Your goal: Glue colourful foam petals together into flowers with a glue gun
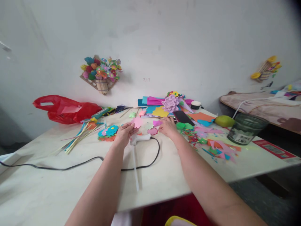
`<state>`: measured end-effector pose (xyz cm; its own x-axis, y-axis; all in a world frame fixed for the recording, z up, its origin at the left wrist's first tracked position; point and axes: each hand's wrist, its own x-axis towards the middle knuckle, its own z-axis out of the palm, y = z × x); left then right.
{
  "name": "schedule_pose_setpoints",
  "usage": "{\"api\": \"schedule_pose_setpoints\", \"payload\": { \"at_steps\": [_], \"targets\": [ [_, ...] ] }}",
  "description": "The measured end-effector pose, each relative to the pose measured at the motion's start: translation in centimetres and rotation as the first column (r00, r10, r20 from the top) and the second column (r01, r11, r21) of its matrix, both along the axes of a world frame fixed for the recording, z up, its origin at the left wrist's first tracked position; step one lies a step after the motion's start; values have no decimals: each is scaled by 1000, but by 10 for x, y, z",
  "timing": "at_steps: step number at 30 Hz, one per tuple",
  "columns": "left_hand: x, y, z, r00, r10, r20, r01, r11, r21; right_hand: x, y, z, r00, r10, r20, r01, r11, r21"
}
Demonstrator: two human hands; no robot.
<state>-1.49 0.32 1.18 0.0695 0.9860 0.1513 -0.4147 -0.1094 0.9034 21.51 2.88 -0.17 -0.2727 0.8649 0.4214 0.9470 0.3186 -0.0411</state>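
Between the thumb and fingers of my left hand point(125, 133) is a pink flower-shaped cutout point(137, 122). My right hand point(168, 127) rests at the pile's front, its fingers curled beside a magenta piece point(157, 123); whether it grips anything cannot be made out. Just below it lies a darker pink scalloped cutout point(152, 131). A white glue gun point(142, 137) with a clear glue stick point(135, 169) lies between my forearms. Blue flower cutouts point(111, 130) are stacked left of my left hand.
A black cable point(70, 168) crosses the table point(150, 194). Around stand a red bag point(68, 110), thin sticks point(78, 138), a phone point(183, 118), coloured scraps point(221, 149), a yellow-green fruit point(224, 121) and a glass jar point(245, 128). Paper flowers point(102, 72) hang on the wall.
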Motion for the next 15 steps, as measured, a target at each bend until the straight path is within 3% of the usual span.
{"api": "schedule_pose_setpoints", "payload": {
  "at_steps": [10, 15],
  "targets": [
    [1, 1, -3, 1000, -14, -1, 14, 1000, -12, -2, 5, -11, 997, -18, -75, 18, 1000, 3],
    [1, 1, -4, 1000, -25, -7, 25, 1000, -3, -1, 9, -7, 964, 29, -263, -10, 997, 75]
  ]
}}
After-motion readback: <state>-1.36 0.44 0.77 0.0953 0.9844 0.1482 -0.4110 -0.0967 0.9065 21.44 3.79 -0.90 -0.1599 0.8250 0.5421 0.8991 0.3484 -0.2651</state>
